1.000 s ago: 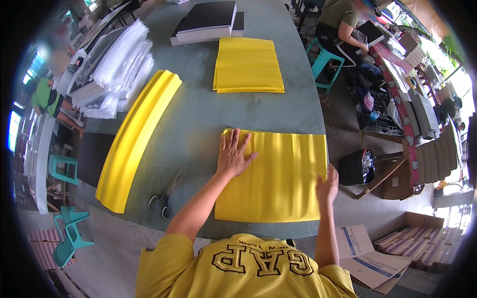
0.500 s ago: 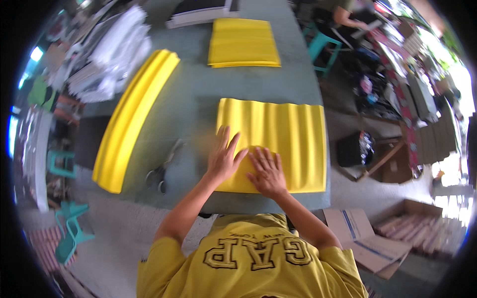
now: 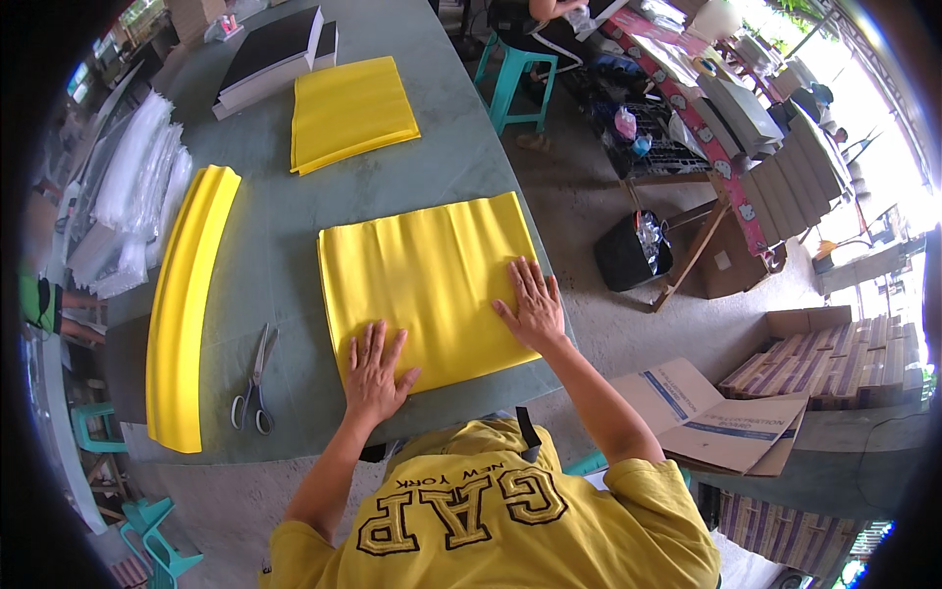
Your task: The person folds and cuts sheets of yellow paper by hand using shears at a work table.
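A square yellow sheet [image 3: 427,280], apparently foam or plastic and possibly several layers, lies on the grey-green table with faint ripples across it. My left hand [image 3: 374,381] rests flat near its close left corner, fingers spread. My right hand [image 3: 535,312] presses flat by its right edge, fingers also spread. Neither hand grips anything. Left of the sheet are scissors [image 3: 255,383] with light-coloured handles, blades pointing away from me. Further left lies a long curved yellow strip [image 3: 184,314] with lengthwise folds. Behind the sheet sits a stack of folded yellow sheets [image 3: 353,113].
Black-topped white boards [image 3: 265,64] stand stacked at the table's far end. Clear plastic bags [image 3: 128,196] lie at the left. On the right are a black bin [image 3: 633,253], an opened cardboard box [image 3: 702,412] and a teal stool [image 3: 520,83] near another person.
My view has turned, shifting the scene. My left hand has slid to the sheet's near left corner, my right hand from its middle to its right edge. The sheet's ripples look flatter.
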The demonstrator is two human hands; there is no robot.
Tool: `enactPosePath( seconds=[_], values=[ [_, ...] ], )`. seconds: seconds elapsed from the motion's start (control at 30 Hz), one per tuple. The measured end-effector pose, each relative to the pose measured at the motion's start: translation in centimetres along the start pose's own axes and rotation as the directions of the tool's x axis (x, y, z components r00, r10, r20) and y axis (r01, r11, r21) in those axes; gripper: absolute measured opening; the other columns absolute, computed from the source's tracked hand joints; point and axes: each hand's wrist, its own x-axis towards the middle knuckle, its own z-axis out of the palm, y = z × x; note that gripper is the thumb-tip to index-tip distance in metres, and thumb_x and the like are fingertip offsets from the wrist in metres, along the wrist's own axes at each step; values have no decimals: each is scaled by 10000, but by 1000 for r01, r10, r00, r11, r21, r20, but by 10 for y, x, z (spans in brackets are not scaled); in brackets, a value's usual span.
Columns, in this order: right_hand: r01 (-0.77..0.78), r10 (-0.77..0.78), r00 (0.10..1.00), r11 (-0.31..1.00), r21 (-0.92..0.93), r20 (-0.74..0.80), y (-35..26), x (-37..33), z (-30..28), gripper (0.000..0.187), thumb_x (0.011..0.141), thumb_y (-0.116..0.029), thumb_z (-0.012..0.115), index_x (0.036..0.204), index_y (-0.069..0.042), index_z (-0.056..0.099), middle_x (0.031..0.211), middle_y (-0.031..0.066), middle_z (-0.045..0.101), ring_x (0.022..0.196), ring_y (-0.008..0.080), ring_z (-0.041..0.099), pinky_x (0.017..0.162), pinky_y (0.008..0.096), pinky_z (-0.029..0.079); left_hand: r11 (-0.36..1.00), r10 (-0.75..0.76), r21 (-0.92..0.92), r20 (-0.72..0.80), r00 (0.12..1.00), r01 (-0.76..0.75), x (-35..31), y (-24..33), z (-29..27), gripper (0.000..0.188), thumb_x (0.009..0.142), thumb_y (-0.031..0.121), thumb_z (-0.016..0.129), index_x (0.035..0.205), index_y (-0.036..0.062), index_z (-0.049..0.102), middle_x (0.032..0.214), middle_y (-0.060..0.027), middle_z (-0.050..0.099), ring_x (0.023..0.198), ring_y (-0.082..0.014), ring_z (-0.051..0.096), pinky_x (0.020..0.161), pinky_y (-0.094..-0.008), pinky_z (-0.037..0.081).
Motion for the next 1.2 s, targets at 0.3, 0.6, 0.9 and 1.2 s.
enactPosePath(
  seconds=[0.3,0.6,0.9,1.2],
  values=[
    [77,-78,996,997,23,54,-15,59,2,708,864,-479,347,1329,38,217,1401,184,205,1320,277,156,1072,402,127,999,-24,-34,17,1000,25,1,5,-3,609,864,561,282,1364,214,268,1408,-137,226,1310,-300,184,1070,-453,92],
    [-46,98,980,959,278,-175,31,124,16,711,819,-487,453,1328,-25,270,1375,145,268,1271,292,242,1036,403,212,954,-284,67,-97,954,291,-14,11,-1,638,835,602,327,1342,213,326,1407,-190,186,1297,-374,165,1054,-480,84],
    [-139,221,969,859,493,-113,48,97,-1,325,659,-267,725,806,-14,583,848,134,576,808,288,554,720,372,453,929,-369,-51,-149,917,366,-18,3,-3,604,801,503,504,1289,163,399,1379,-206,231,1282,-390,186,1032,-504,149],
    [-314,404,914,643,699,40,52,93,-9,277,555,-156,785,692,-6,597,663,150,610,647,273,611,619,364,479,994,-63,-100,-144,988,49,68,30,-21,413,770,245,618,1129,59,535,1310,-196,351,1266,-363,248,1049,-448,188]
  ],
)
